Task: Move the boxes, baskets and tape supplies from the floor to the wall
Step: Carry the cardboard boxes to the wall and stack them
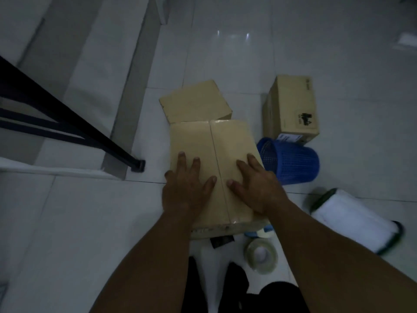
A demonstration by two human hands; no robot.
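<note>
A large taped cardboard box stands on the white floor tiles in front of me. My left hand and my right hand lie flat on its top, fingers spread, one on each side of the centre seam. Behind it sits a smaller plain box. A printed box stands at the right. A blue plastic basket lies on its side beside the large box. A clear tape roll lies on the floor near my feet, with a second roll partly hidden under the box's near edge.
A black metal leg slants down to the floor at the left, by a grey raised step. A white bundle with green ends lies at the right. A small dark item lies under the box's near edge.
</note>
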